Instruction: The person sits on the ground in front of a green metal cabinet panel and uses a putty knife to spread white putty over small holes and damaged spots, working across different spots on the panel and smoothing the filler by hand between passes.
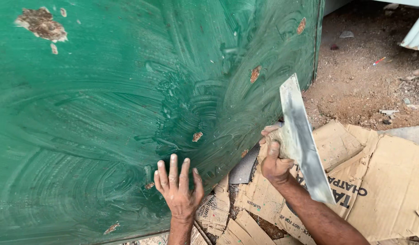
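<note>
Bare forearms, dusty hands (178, 188)

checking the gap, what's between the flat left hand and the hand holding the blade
Head view: between the left hand and right hand lie the green panel's edge and torn cardboard.

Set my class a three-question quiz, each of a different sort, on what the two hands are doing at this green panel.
1. True or false: the left hand lies flat on the green panel.
2. What does the right hand hold?
A. brush
B. wide metal scraper blade
C. hammer
3. Fill in: under the right arm lies flattened ___.

Key
1. True
2. B, the scraper blade
3. cardboard
</note>
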